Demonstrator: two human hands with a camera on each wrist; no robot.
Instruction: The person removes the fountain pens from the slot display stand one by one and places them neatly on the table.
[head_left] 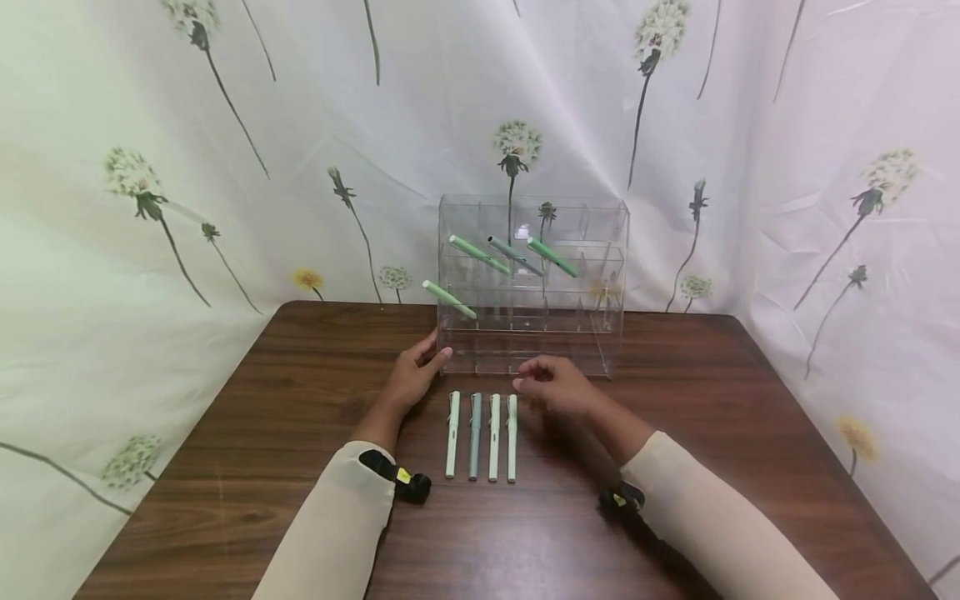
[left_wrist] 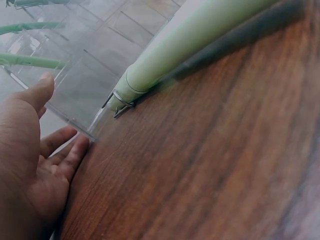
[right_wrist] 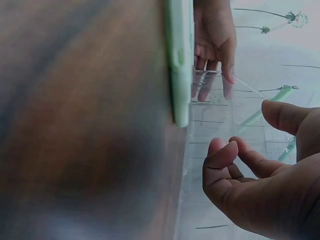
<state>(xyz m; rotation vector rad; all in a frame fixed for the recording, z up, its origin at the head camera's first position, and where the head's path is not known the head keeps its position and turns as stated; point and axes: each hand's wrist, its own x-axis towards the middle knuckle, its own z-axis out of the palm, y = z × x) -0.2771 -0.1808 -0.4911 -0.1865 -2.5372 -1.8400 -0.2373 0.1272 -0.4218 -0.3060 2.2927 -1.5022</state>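
Observation:
A clear acrylic pen rack [head_left: 532,332] with tiered compartments stands on the table. Beside its lower left side, my left hand [head_left: 415,375] touches the corner, thumb toward the front and fingers along the side. Three pens lean in an upper tier: a light green pen [head_left: 480,254], a grey-blue pen [head_left: 515,255] and a darker green pen [head_left: 552,257]. A pale green pen [head_left: 450,300] leans in a lower tier at the left. My right hand [head_left: 558,386] hovers before the rack, fingers loosely bent, holding nothing; thumb and fingertips stand apart in the right wrist view.
Several capped pens lie in a row before the rack, clips toward it: a pale pen [head_left: 452,435] at left, a grey-blue pen [head_left: 476,437], another pale pen [head_left: 493,438] and a pale green one at right. A flower-printed cloth [head_left: 360,125] hangs behind the wooden table [head_left: 300,400].

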